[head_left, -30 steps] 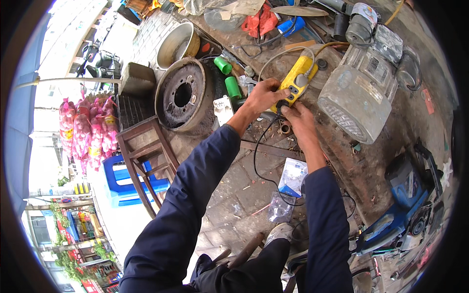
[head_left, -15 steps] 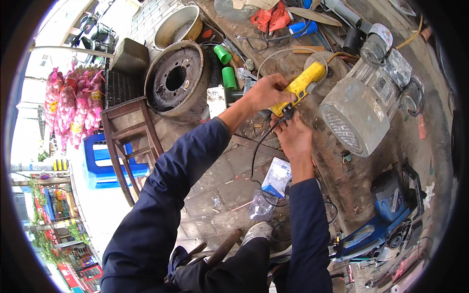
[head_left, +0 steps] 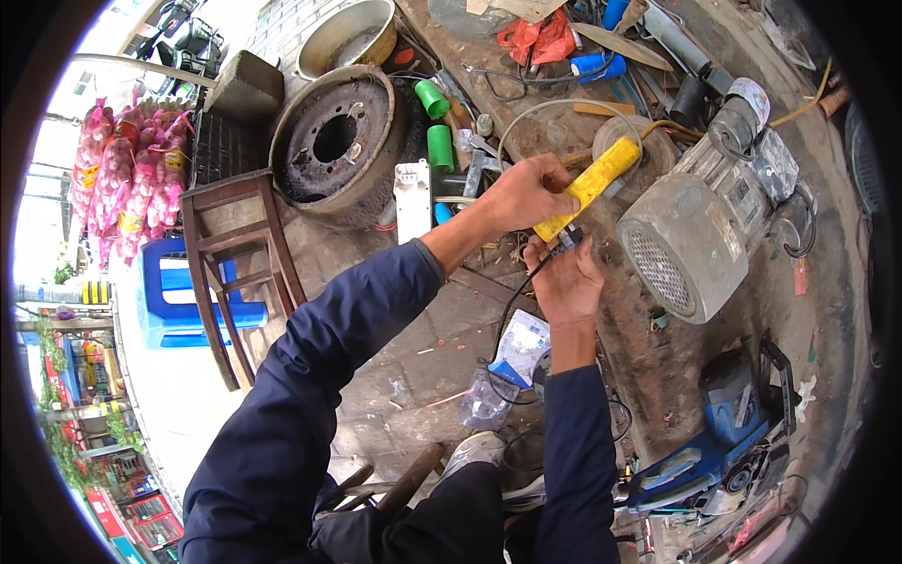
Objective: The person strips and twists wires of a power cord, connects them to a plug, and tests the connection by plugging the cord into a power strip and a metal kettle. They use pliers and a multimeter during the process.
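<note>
The left hand (head_left: 526, 193) is gripping a yellow tool (head_left: 587, 186) near its middle, while the right hand (head_left: 567, 277), just below, is pinching its black cord (head_left: 515, 301), beside a grey motor (head_left: 700, 221).

One head-worn fisheye view looks steeply down from close above both hands: left hand (head_left: 522, 193) and right hand (head_left: 564, 280) sit centre, forearms entering from below, edges bending outward.

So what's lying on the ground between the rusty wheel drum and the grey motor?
In the head view, between the wheel drum and the motor lie a white rectangular part, two green cylinders and small metal scraps.
</note>
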Action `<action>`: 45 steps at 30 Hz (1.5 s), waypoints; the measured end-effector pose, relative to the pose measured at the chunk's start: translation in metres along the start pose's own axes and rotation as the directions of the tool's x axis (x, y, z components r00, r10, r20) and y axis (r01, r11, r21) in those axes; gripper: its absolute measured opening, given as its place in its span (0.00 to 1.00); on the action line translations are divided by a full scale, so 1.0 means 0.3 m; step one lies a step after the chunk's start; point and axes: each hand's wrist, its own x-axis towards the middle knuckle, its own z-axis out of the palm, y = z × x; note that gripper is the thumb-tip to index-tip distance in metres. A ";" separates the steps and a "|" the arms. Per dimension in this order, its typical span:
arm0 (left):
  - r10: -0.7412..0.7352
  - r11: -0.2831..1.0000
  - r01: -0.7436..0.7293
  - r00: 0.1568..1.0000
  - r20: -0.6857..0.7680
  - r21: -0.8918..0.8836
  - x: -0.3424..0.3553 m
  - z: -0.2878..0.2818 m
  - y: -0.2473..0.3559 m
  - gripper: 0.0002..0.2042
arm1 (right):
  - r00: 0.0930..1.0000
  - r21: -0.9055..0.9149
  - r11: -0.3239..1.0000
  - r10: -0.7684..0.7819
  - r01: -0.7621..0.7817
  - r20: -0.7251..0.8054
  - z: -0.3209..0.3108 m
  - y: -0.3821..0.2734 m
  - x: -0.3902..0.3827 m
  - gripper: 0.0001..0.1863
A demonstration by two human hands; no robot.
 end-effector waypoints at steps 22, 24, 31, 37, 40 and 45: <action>-0.133 0.963 0.145 0.989 0.066 -0.229 -0.015 0.065 0.023 0.31 | 0.995 0.143 0.985 0.097 -0.097 0.007 0.054 0.014 -0.037 0.35; -0.193 0.946 0.210 0.977 0.090 -0.245 -0.010 0.076 0.012 0.28 | 0.998 0.071 0.995 0.063 -0.063 -0.002 0.059 0.014 -0.033 0.34; -0.215 0.918 0.244 0.969 0.125 -0.314 -0.010 0.088 -0.008 0.26 | 0.991 -0.032 0.999 -0.031 0.027 -0.130 0.080 0.013 -0.019 0.29; -0.165 0.903 0.204 0.977 0.133 -0.378 -0.007 0.091 -0.012 0.24 | 0.975 -0.112 0.994 -0.032 0.007 -0.221 0.084 0.008 0.002 0.29; -0.202 0.882 0.234 0.972 0.120 -0.409 -0.007 0.098 -0.017 0.22 | 0.968 -0.143 0.989 -0.072 0.038 -0.240 0.078 0.023 0.008 0.28; -0.289 0.818 0.324 0.946 0.147 -0.475 -0.011 0.110 -0.008 0.20 | 0.975 -0.175 0.979 -0.133 0.101 -0.177 0.069 0.043 0.017 0.27</action>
